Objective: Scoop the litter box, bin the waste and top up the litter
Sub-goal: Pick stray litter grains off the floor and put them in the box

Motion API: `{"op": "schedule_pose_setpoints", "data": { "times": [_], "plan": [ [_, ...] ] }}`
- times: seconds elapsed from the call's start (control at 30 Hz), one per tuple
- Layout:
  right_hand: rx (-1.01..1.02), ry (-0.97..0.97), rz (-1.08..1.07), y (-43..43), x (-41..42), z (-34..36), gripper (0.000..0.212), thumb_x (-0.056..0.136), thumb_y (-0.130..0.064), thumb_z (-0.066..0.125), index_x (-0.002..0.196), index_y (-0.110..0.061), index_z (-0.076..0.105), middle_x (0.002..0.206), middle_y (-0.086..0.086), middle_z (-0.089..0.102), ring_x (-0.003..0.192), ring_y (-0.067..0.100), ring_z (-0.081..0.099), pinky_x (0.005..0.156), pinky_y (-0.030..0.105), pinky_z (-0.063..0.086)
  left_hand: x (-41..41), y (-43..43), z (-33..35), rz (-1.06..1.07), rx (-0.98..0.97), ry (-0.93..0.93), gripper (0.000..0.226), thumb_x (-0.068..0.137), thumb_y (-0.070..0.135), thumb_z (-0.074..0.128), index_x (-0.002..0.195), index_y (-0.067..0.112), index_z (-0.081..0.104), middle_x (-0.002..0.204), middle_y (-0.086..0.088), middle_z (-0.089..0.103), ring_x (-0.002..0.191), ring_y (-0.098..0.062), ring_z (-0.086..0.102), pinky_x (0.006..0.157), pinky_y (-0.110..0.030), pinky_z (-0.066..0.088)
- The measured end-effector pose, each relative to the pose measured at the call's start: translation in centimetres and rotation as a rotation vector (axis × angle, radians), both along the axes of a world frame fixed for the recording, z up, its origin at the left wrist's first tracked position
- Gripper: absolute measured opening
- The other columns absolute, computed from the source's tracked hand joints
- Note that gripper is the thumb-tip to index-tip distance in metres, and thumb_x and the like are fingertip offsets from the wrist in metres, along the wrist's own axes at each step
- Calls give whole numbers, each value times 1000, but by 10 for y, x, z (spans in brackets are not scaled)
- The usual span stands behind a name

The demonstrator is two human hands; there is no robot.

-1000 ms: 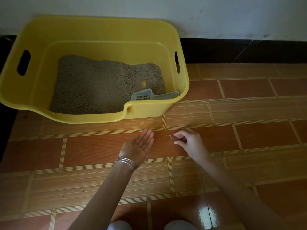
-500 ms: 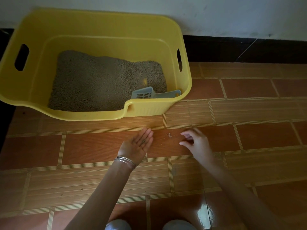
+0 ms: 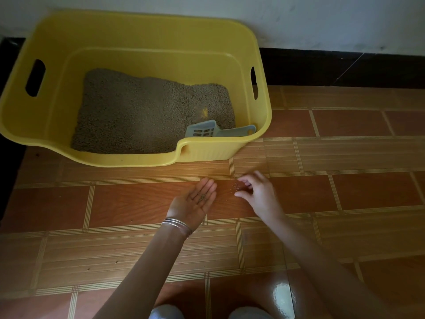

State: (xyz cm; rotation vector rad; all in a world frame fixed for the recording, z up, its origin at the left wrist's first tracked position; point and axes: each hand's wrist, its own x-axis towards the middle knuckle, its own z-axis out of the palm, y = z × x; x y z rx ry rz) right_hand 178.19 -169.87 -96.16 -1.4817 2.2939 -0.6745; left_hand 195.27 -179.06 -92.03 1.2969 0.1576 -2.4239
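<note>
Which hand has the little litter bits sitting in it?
The left hand, the one with bracelets: it is palm up and flat with litter grains on the palm. The right hand faces down, fingers curved over spilled grains on the floor.

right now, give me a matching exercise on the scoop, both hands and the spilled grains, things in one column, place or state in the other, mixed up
Things
1. scoop
2. left hand
3. right hand
4. spilled grains

Places or states
A. on the floor tile, between the two hands
B. palm up, a few grains lying on it
C. in the near right corner of the yellow litter box
D. fingers bent, low over the floor

Pairs: 1-C, 2-B, 3-D, 4-A
</note>
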Motion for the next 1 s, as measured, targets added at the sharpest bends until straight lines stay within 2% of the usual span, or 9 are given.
{"op": "schedule_pose_setpoints", "data": {
  "times": [0.13, 0.3, 0.37, 0.53, 0.63, 0.7, 0.77, 0.87, 1.0],
  "plan": [
    [-13, 32, 42, -3, 1, 0, 30, 65, -19, 80, 91, -9, 70, 90, 4, 65, 75, 17, 65, 69, 32, 55, -1, 0, -3, -15, -10, -3, 37, 100, 15, 31, 105, -6, 61, 100, -19, 69, 100, -29, 61, 91, -38, 44],
    [-104, 83, 37, -5, 7, -2, 12, 68, -15, 79, 77, -12, 71, 77, 1, 66, 65, 16, 63, 58, 21, 50, -3, 1, -4, -17, -6, -5, 36, 99, 14, 32, 105, -5, 61, 102, -19, 68, 102, -29, 61, 93, -38, 44],
    [-119, 126, 42, -5, 8, -4, 10, 70, -14, 78, 75, -12, 70, 75, 1, 66, 63, 17, 63, 56, 22, 50, -3, 1, -4, -18, -3, -3, 36, 100, 14, 31, 104, -6, 61, 99, -19, 69, 101, -29, 61, 93, -38, 44],
    [-134, 308, 70, -2, 16, -7, 11, 73, -11, 75, 75, -9, 64, 74, 3, 61, 68, 19, 59, 60, 24, 48, -3, 2, -6, -25, 4, -4, 36, 100, 14, 32, 105, -6, 62, 102, -19, 69, 103, -28, 60, 94, -38, 44],
    [-121, 350, 103, -3, 18, -7, 13, 75, -8, 74, 76, -8, 61, 76, 3, 59, 70, 20, 58, 62, 26, 50, -4, 4, -7, -25, 1, -8, 35, 99, 14, 34, 106, -6, 61, 101, -19, 69, 102, -29, 61, 98, -38, 42],
    [-133, 313, 100, -5, 17, -5, 12, 75, -5, 73, 76, -7, 61, 76, 4, 59, 70, 21, 58, 64, 27, 51, -6, 6, -6, -27, 3, -10, 35, 100, 15, 33, 107, -6, 61, 101, -19, 69, 102, -29, 60, 100, -38, 41],
    [-182, 199, 95, -6, 20, 3, 6, 81, -7, 66, 79, -5, 61, 77, 5, 60, 71, 20, 58, 68, 20, 45, -8, 9, -4, -47, 2, -7, 36, 100, 14, 31, 108, -7, 59, 102, -20, 67, 102, -29, 60, 97, -38, 43],
    [-238, -17, 124, -9, 32, 20, 18, 87, -19, 52, 82, -4, 62, 81, 5, 62, 75, 14, 57, 70, 17, 42, -15, 16, -1, -80, -10, -21, 34, 99, 13, 32, 105, -8, 59, 100, -20, 65, 97, -29, 60, 92, -38, 43],
    [-232, -133, 188, -10, 34, 29, 5, 81, -11, 68, 84, -8, 69, 83, 2, 67, 77, 9, 61, 71, 16, 48, -23, 21, 3, -90, -12, -30, 30, 99, 13, 36, 94, -5, 60, 95, -19, 63, 90, -28, 59, 92, -39, 43]
  ]
}}
